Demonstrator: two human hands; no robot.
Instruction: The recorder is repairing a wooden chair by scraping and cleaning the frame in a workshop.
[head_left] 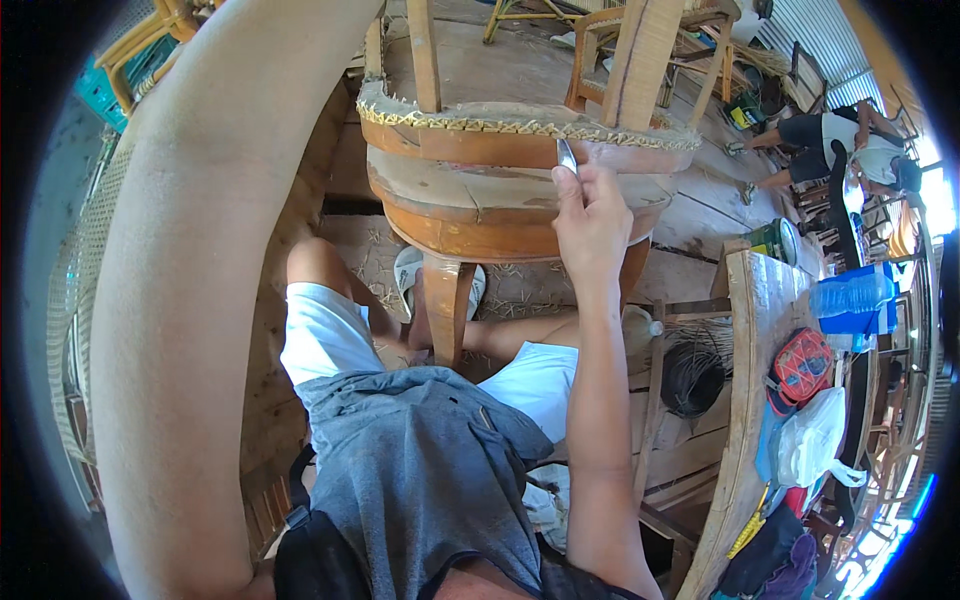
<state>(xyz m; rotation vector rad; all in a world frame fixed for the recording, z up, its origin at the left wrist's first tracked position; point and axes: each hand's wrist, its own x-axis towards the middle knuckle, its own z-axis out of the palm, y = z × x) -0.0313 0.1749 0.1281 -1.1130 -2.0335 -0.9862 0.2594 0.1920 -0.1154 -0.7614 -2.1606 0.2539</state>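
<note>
A wooden chair point(440, 232) stands right in front of me, between my bent legs. Along the edge of its upper curved rail runs a braided rattan binding point(480, 126) with ragged fibre ends. My right hand point(592, 225) is closed around a small knife point(567, 156); its shiny blade points up and its tip meets the rail just under the binding. Most of the knife's handle is hidden in my fingers. My left forearm fills the left side and runs out past the top edge, so the left hand itself is out of sight.
To the right, a wooden bench point(745, 330) carries a water bottle point(850, 294), a red pouch point(801, 366) and a white plastic bag point(812, 437). A coil of dark wire point(693, 380) hangs beside it. Another person point(840, 140) bends over at the far right. Other chair frames stand behind.
</note>
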